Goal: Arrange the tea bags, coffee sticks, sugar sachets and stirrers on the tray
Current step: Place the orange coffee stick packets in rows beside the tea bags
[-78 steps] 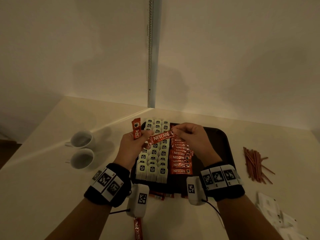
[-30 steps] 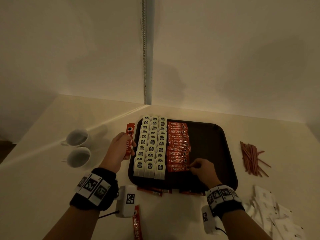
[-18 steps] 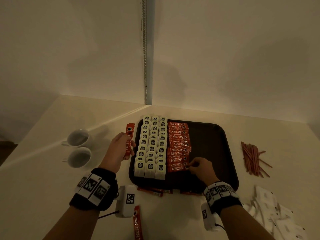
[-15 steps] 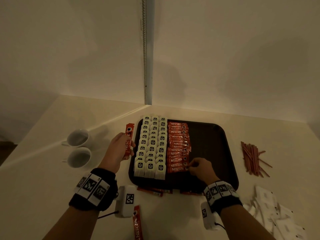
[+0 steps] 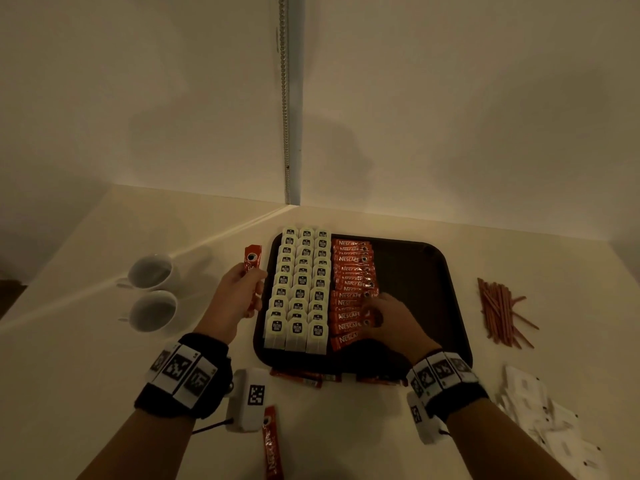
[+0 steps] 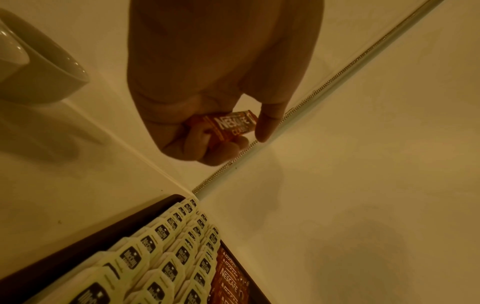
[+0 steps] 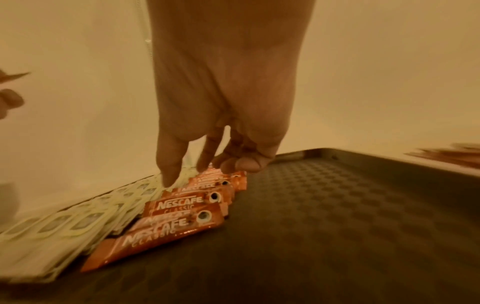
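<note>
A dark tray (image 5: pixel 415 289) holds three columns of pale tea bags (image 5: pixel 299 289) on its left side and one column of orange coffee sticks (image 5: pixel 349 271) beside them. My left hand (image 5: pixel 256 282) grips a single coffee stick (image 5: pixel 252 259) upright just outside the tray's left rim; the left wrist view shows its fingers (image 6: pixel 228 148) curled round that stick (image 6: pixel 233 125). My right hand (image 5: pixel 372 311) hovers low over the near part of the stick column. Its straight fingertips (image 7: pixel 168 176) touch the coffee sticks (image 7: pixel 182 205) and hold nothing. The tray's right half (image 7: pixel 337 205) is bare.
Red-brown stirrers (image 5: pixel 498 310) lie in a heap right of the tray. White sugar sachets (image 5: pixel 540 420) are scattered at the near right. Loose coffee sticks (image 5: pixel 301 377) lie along the tray's near rim, one more (image 5: pixel 272 445) nearer me. Two white cups (image 5: pixel 152 271) stand at the left.
The stick held in both hands 2.6 s ago now lies in the column. My right hand has crept a little farther up the column. The left hand still holds its stick.
</note>
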Demonstrator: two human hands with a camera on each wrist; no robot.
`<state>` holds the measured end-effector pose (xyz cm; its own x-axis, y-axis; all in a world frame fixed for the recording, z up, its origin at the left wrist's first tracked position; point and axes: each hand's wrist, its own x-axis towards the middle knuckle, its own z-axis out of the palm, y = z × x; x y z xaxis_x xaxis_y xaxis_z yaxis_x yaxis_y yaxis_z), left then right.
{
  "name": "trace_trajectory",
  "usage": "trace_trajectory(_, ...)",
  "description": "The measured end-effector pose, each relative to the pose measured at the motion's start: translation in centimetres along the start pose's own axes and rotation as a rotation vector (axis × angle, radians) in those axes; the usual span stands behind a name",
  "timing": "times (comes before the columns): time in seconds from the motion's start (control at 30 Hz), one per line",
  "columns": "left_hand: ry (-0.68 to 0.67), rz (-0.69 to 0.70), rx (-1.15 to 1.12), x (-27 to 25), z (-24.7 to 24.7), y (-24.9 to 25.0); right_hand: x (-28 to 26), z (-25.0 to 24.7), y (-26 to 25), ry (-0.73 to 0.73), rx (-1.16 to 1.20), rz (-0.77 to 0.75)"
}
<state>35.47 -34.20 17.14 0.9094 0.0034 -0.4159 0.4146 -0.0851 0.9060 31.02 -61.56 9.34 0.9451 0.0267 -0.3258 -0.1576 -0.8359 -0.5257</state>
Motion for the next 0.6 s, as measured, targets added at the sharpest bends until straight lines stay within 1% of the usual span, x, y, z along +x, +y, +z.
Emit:
trace_trajectory(0.07,-0.002,-0.001,0.003,0.0,0.0,0.0,0.5,0.2,-0.7,-0.089,-0.133,-0.095)
trace_trajectory(0.13,-0.003,0.005,0.006,-0.1,0.0,-0.1,0.9,0.8,-1.2,-0.132,-0.228,-0.120)
trace_trajectory(0.27,0.000,0.012,0.007,-0.1,-0.3,-0.2,1.2,1.6,-1.4,-0.122,-0.312,-0.160)
trace_trajectory(0.43,0.014,0.009,0.001,0.1,-0.9,-0.4,1.1,1.9,-1.4,-0.157,-0.324,-0.143)
trace_trajectory(0.6,0.014,0.000,0.013,0.1,-0.5,-0.6,1.1,2.2,-1.2,-0.115,-0.358,-0.142)
